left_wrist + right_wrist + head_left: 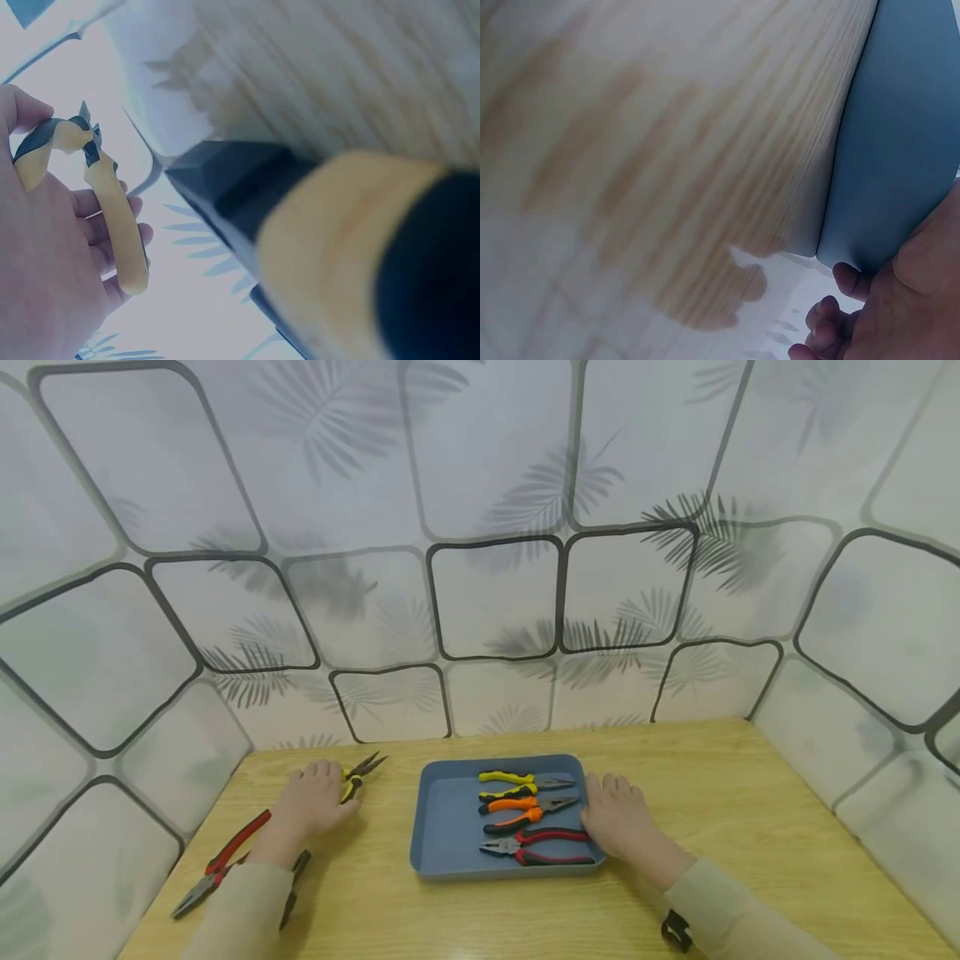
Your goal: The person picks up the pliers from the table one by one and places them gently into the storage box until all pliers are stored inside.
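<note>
My left hand point(315, 797) grips needle-nose pliers point(363, 768) with yellow and black handles, near the table's back left. In the left wrist view, the pliers' yellow handles point(116, 225) lie between the thumb and the fingers. My right hand point(618, 818) rests against the right side of the blue tray point(450, 827); in the right wrist view its fingers point(825, 322) extend beside the tray's outer wall. Inside the tray lie yellow-black pliers point(525, 785), orange-black pliers point(528, 810) and red-black combination pliers point(536, 845).
Red-handled long-nose pliers point(217, 868) lie on the wooden table point(375, 918), partly hidden by my left forearm. A blurred dark and tan object point(322, 225) fills the left wrist view's foreground. Patterned walls point(495, 602) enclose the table's back and sides.
</note>
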{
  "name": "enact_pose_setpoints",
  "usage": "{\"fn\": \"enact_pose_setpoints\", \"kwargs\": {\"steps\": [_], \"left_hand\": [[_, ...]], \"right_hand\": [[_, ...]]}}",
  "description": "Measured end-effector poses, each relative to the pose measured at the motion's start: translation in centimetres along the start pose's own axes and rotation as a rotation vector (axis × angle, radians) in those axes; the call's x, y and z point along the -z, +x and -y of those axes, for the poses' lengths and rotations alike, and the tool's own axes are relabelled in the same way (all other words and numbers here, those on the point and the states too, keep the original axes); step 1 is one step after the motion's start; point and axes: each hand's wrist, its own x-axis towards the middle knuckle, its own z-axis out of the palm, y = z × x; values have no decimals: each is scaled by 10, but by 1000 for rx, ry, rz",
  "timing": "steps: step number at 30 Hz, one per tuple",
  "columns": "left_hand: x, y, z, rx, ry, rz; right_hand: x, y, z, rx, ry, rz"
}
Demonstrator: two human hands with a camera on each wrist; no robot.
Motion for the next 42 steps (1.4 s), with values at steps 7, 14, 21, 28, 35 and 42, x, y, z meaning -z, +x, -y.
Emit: {"fn": "enact_pose_setpoints", "kwargs": {"steps": [7, 14, 21, 28, 35, 42], "left_hand": [[5, -1, -7, -34, 7, -19], [12, -4, -17, -61, 30, -27], [15, -6, -23, -90, 16, -51], [19, -10, -29, -145, 6, -96], [23, -12, -36, -189, -2, -115], [27, -10, -47, -225, -17, -144]], "right_hand": [[0, 2, -1, 3, -11, 9], [-1, 1, -1, -2, -13, 6], [-2, 2, -1, 1, -23, 3], [0, 1, 0, -3, -20, 16], [0, 1, 0, -1, -27, 13], [1, 1, 1, -8, -19, 8]]}}
